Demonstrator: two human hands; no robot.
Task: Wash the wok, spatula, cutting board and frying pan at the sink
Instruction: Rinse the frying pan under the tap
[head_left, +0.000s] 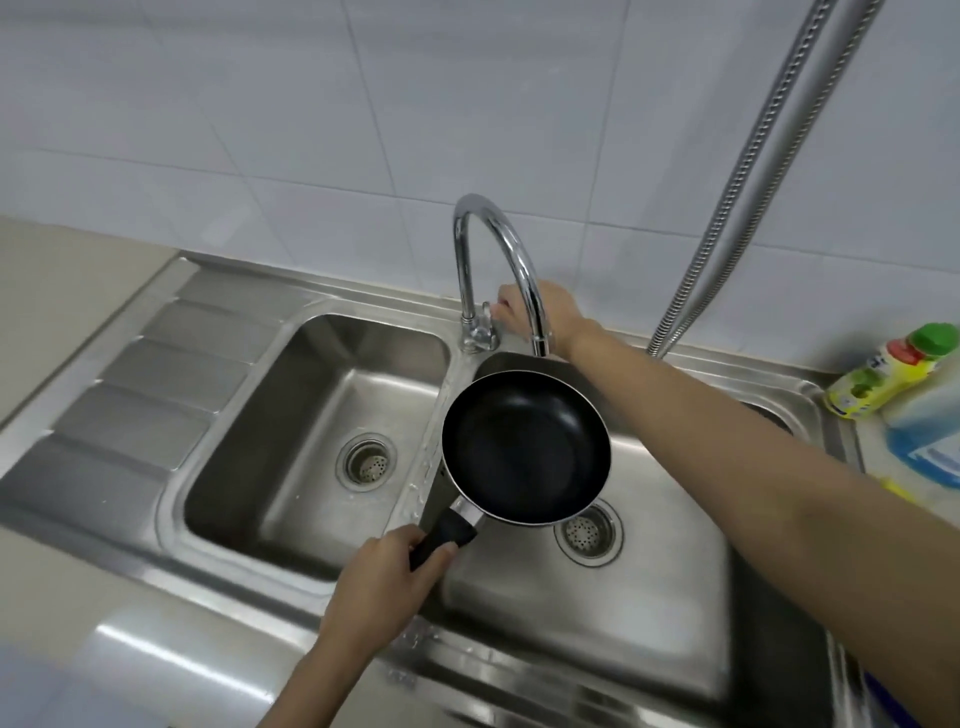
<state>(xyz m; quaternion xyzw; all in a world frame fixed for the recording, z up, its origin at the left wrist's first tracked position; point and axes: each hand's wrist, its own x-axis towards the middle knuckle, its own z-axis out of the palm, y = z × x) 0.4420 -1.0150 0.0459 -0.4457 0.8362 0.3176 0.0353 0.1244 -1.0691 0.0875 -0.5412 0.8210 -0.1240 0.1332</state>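
Observation:
A small black frying pan (524, 447) hangs level over the right basin of a steel double sink (291, 566), just below the spout of the chrome gooseneck faucet (498, 244). My left hand (382, 577) grips the pan's black handle near the front rim of the sink. My right hand (540, 312) reaches behind the spout and holds the faucet's lever at its base. No water is running from the spout. The wok, spatula and cutting board are out of sight.
The left basin (322, 441) holds nothing but its drain strainer. A ribbed draining board (135, 395) lies left of it. A yellow dish-soap bottle with a green cap (883, 379) and a blue bottle (930, 441) stand at the right. A metal hose (769, 150) hangs down the tiled wall.

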